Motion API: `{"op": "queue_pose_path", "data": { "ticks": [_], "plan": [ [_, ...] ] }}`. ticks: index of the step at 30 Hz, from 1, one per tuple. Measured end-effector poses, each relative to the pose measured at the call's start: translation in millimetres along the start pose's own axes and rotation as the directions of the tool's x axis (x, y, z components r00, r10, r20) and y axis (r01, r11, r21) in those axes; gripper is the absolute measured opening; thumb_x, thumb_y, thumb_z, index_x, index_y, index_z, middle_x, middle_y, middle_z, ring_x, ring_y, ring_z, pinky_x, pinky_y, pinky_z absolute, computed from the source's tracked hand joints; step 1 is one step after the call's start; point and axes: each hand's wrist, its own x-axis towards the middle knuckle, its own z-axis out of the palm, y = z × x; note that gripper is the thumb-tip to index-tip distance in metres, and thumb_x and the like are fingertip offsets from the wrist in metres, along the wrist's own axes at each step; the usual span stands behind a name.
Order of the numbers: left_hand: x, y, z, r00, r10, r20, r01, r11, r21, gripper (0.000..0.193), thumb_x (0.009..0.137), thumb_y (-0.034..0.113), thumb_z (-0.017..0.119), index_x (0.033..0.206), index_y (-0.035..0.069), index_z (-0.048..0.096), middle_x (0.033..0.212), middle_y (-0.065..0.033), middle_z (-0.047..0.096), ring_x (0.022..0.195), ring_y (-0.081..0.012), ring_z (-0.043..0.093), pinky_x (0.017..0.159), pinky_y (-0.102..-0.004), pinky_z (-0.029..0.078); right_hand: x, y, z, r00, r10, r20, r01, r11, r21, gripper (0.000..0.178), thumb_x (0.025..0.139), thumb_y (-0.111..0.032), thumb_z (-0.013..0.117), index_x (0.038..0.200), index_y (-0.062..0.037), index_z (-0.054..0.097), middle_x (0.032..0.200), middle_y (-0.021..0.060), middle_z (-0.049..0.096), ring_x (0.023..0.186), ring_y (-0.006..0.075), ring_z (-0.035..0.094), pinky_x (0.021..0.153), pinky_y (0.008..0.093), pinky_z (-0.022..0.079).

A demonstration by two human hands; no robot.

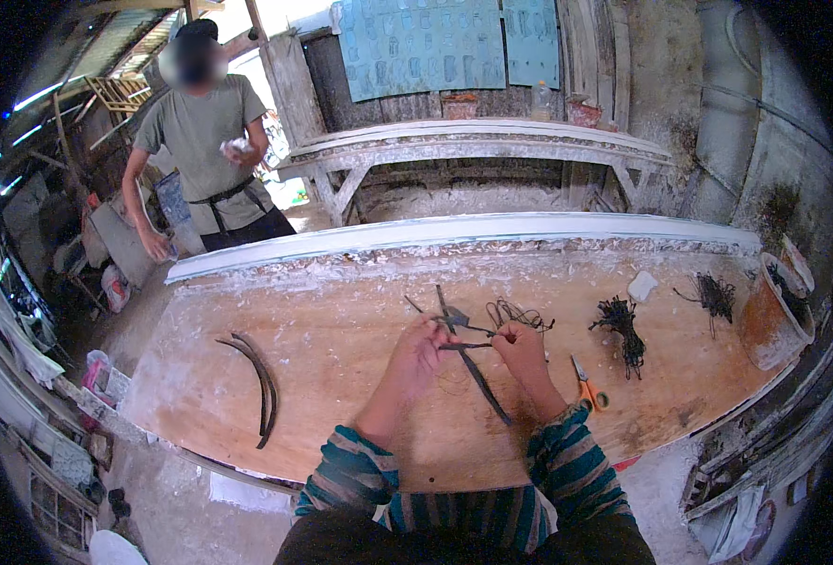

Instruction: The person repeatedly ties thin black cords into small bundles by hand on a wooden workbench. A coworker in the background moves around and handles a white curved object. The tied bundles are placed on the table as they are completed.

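Note:
Over the middle of the wooden tabletop, my left hand [418, 350] is closed on crossed black strips [491, 392]. One strip slants down toward me, and other ends stick out beyond my fingers. My right hand [522, 350], close beside it, pinches black cord that runs across to the left hand. Just behind my right hand lies a loose loop of thin black cord [535, 312]. Orange-handled scissors [590, 391] rest on the wood to the right of that hand. Where the strips cross, my fingers hide the detail.
Two curved black strips [267, 395] lie at left. To the right are a black cord bundle [621, 331], a second bundle [715, 296], a white piece [641, 285] and a bucket [772, 325]. A white ledge [473, 228] edges the tabletop; beyond stand a person [218, 141] and a bench [482, 141].

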Motion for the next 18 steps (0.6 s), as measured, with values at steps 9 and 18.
{"op": "queue_pose_path", "data": {
  "ticks": [9,18],
  "plan": [
    [3.7,54.2,-13.7,0.967,0.178,-0.182,-0.209,0.963,-0.169,0.01,0.087,0.019,0.051,0.081,0.01,0.05,0.059,0.0034,0.044,0.053,-0.0097,0.045,0.061,-0.0289,0.046,3.2,-6.1,-11.8,0.999,0.014,-0.048,-0.022,0.982,-0.185,0.018,0.068,-0.019,0.062,0.068,-0.0011,0.059,0.061,0.0105,0.058,0.057,0.0198,0.055,0.054,0.033,0.042],
    [-14.1,115.0,-89.8,0.846,0.451,-0.284,-0.528,0.781,-0.333,0.018,0.09,0.02,0.045,0.075,0.01,0.048,0.057,0.0027,0.04,0.047,-0.0082,0.037,0.053,-0.0256,0.041,16.3,0.5,-32.6,0.954,-0.064,-0.294,0.032,0.993,-0.111,0.014,0.074,-0.01,0.054,0.062,-0.0016,0.052,0.052,-0.0001,0.046,0.047,0.0075,0.043,0.044,0.0243,0.035]
  ]
}}
